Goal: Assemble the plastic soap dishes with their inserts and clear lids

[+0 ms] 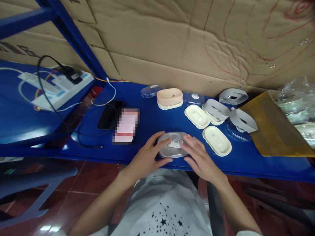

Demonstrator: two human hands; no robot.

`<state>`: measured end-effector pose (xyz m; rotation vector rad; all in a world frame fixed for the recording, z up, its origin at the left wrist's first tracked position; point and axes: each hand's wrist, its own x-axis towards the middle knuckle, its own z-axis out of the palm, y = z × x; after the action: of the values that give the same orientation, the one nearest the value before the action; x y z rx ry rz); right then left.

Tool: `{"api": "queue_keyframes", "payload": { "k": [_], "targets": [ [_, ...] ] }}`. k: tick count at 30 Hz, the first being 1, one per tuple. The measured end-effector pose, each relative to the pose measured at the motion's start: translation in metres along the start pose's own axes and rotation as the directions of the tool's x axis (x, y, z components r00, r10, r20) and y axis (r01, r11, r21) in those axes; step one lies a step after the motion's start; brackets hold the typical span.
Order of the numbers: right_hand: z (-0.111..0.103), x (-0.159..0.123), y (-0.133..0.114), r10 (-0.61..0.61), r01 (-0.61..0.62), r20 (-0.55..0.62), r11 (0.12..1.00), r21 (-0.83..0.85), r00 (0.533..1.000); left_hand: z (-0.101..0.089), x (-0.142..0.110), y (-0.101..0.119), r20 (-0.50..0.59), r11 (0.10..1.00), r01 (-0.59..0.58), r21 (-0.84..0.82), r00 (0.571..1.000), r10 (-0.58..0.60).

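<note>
In front of me on the blue table lies an oval soap-dish-like box (169, 152) in grey, with a clear lid and a white label on top. My left hand (150, 151) grips its left end, thumb along the near side and a finger reaching over the lid. Around the right end curves my right hand (198, 155), its fingertips on the lid and rim. Just beyond, cream oval trays (218, 141) lie flat. Grey oval rings (216, 109) and a peach oval ring on a cream tray (169, 97) stand farther back, among clear lids (194, 98).
A phone with a blurred screen (126, 126) and a dark phone-like slab (108, 114) lie to the left, near cables and a white power strip (64, 90). On the right stands an open cardboard box (270, 131) with plastic-wrapped pieces. Cardboard (159, 39) walls the back.
</note>
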<state>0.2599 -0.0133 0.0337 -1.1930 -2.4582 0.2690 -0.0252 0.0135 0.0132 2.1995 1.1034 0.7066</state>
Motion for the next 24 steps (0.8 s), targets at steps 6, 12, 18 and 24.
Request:
{"api": "queue_keyframes", "payload": {
  "k": [6,12,18,24],
  "targets": [
    [-0.011,-0.047,0.036,0.264,-0.320,-0.271,0.929,-0.188,0.926,-0.004,0.010,0.005,-0.130,0.985,0.026,0.169,0.992,-0.004],
    [-0.001,-0.034,0.012,0.155,-0.173,-0.133,0.975,-0.137,0.979,-0.002,0.022,0.002,-0.110,0.981,-0.043,0.187,0.992,0.064],
    [0.022,0.009,-0.002,0.005,-0.014,-0.077,0.994,-0.110,0.997,-0.004,0.025,-0.004,-0.110,0.985,-0.021,0.169,0.993,0.040],
    [0.010,-0.024,0.021,0.217,-0.264,-0.208,0.936,-0.232,0.954,-0.016,0.045,-0.008,-0.220,0.908,-0.003,0.419,0.970,0.104]
  ]
}}
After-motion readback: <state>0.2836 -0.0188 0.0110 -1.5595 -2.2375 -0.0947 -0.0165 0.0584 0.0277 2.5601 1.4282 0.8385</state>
